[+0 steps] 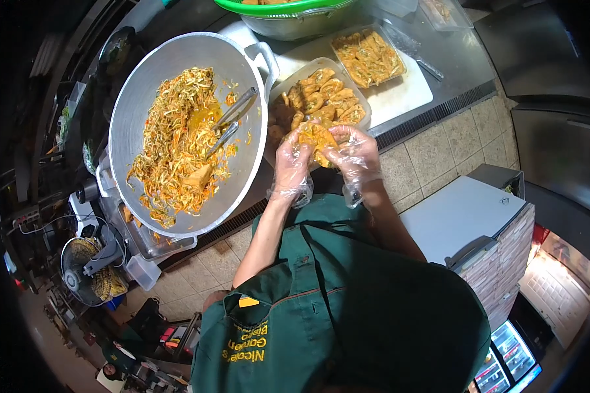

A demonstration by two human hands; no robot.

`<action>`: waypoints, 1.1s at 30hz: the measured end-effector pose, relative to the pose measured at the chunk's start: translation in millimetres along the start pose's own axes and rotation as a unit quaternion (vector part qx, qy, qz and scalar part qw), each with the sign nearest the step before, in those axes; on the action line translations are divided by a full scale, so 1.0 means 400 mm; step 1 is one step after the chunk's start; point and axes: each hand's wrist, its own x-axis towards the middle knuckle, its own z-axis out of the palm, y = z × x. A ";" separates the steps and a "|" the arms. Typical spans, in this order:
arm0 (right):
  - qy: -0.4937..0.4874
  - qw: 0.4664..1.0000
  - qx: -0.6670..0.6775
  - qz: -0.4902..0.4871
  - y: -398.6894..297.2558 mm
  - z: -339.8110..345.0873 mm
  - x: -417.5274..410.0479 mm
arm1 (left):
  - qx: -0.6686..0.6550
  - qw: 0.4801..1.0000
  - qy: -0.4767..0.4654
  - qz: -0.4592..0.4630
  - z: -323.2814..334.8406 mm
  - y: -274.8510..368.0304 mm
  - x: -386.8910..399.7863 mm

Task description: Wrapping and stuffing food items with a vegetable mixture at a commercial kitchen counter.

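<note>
My left hand (293, 159) and my right hand (356, 152), both in clear plastic gloves, pinch a fried tofu pouch (317, 140) between them. Its inside is partly hidden by my fingers. Just beyond, a clear plastic tub (366, 96) holds several stuffed tofu pieces (330, 93). To the left stands a wide metal wok (241, 182) with a shredded vegetable and bean sprout mix (169, 132). Two metal utensils (233, 110) lean in the mix, and one tofu piece (198, 178) lies on it.
A second plastic container (368, 56) of stuffed tofu sits on a white cutting board (415, 93). Behind it lies a knife (427, 68). A green colander (287, 7) rests in a metal bowl at the back. A clear tray (152, 240) is beneath the wok's near edge. A fan (91, 270) stands at left.
</note>
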 end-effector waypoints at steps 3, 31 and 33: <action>-0.004 0.980 0.113 0.161 -0.072 0.000 0.003 | 0.031 0.999 0.012 0.002 -0.011 -0.007 -0.001; -0.084 0.995 0.044 0.030 -0.018 -0.020 0.019 | 0.010 0.998 0.032 -0.052 -0.020 -0.031 -0.001; -0.031 0.987 -0.146 -0.060 -0.013 -0.016 0.018 | 0.042 0.998 0.024 -0.028 -0.008 -0.009 0.002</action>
